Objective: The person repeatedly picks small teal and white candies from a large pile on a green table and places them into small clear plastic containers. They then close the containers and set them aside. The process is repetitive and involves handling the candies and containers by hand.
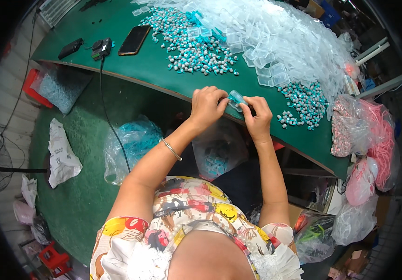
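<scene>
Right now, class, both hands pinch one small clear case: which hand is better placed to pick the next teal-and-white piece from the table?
Probably the right hand: the nearest scattered teal-and-white pieces lie just beyond it. The left hand could then keep the small clear case; the bigger pile lies farther up the green table.

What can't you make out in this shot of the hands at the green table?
Head view:
- Contents of the small clear case: covered by fingers of the left hand and right hand.
- Teal-and-white pieces: too small to identify.
- Pile of clear cases: cut off by the top edge.
</scene>
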### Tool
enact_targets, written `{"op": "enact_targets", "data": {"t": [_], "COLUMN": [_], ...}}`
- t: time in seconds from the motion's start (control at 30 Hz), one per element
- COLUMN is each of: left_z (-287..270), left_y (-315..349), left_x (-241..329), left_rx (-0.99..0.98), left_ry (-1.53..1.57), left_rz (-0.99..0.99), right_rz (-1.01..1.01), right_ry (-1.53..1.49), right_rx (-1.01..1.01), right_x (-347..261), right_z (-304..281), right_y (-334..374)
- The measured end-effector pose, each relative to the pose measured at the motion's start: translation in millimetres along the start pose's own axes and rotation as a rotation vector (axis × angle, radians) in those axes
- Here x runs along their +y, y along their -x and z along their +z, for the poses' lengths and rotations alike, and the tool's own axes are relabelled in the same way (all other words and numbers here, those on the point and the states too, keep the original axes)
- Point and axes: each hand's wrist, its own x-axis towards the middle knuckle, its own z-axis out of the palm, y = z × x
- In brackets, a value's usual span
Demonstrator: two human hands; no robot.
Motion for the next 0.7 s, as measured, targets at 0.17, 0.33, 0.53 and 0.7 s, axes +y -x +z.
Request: {"op": "enact_targets", "data": {"t": [0.17,0.33,0.53,0.7], "left_z": [1.2,-4.1,-9.6,-16.4], "left_y": [4.9,12.6,30.9,42.3], "left_x": [5.7,9.3,20.6,18.2], "left_rx": [0.099,0.064,-0.025,-0.080], "left_ry": [-0.094,-0.301,-0.380,-0.360], "left_rz": [0.156,0.305,0.255,0.257], "right_rz": [-0.023,-0.047,-0.176,-0.175], "right_ry": [0.011,0.028,0.079,0.070], "right_rx": [0.006,0.000,-0.040,-0.076], "right_x": [0.8,-0.3,1.8,-0.4], "right_z": [0.4,0.8,-0.9,-0.5], "right_y": [0.5,0.4,0.5,2.4]}}
